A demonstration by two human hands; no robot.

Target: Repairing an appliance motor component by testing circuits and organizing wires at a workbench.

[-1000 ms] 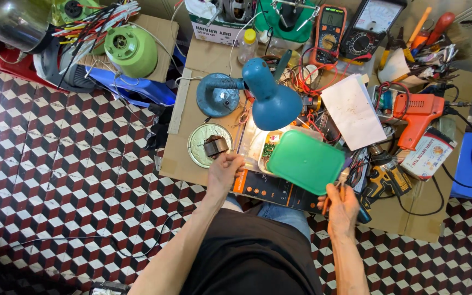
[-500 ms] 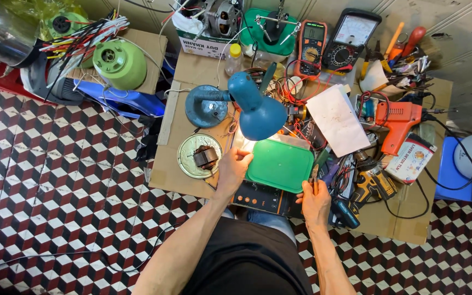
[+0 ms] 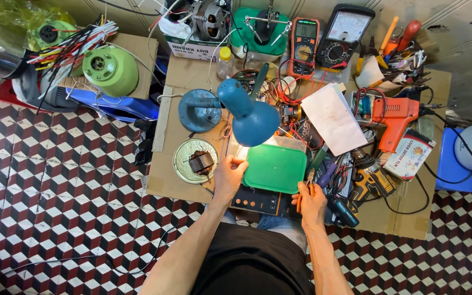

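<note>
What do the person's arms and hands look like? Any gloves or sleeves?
No gloves: the left hand and right hand are bare. Both forearms are bare too, with no sleeves, watch or rings showing. The person wears black clothing.

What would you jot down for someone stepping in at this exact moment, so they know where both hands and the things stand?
Left hand: rests at the left edge of the green plastic lid, under the lit blue desk lamp; grip unclear.
Right hand: holds a thin orange-handled tool at the lid's right side.
The lid lies on a dark board with orange dials on the cardboard sheet.
A small motor coil sits in the round tin lid, left of the left hand.
Done or left: cannot tell.
</note>
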